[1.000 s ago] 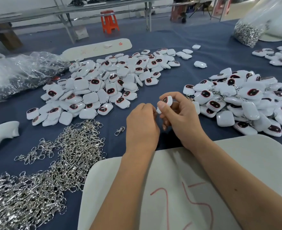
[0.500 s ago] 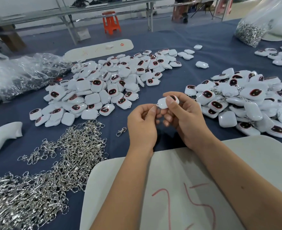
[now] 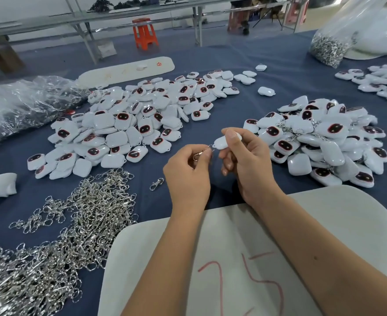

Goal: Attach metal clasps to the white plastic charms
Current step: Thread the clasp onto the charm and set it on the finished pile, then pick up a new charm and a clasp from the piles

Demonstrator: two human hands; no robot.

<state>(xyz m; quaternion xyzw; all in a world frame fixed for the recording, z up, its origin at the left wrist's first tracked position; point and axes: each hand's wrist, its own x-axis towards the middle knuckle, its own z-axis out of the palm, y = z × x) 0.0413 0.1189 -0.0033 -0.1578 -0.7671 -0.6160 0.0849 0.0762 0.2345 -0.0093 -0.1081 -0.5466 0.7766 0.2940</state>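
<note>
Above bare blue tabletop [image 3: 233, 106] between two charm piles, right hand [image 3: 247, 160] pinching white charm [image 3: 222, 142], left hand [image 3: 188, 176] pinching metal clasp [image 3: 202, 152] hooked at its edge, loose clasps heap [image 3: 69, 224] near left, white board [image 3: 324, 224] at near edge.

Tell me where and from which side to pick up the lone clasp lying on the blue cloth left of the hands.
Take the lone clasp by its larger hook body, the upper right end, probably coming straight down with thumb and forefinger across its narrow width. It lies flat and tilted on the cloth, clear of the clasp pile and the left hand, so both long sides are open; the ring end looks too small to pinch.
</note>
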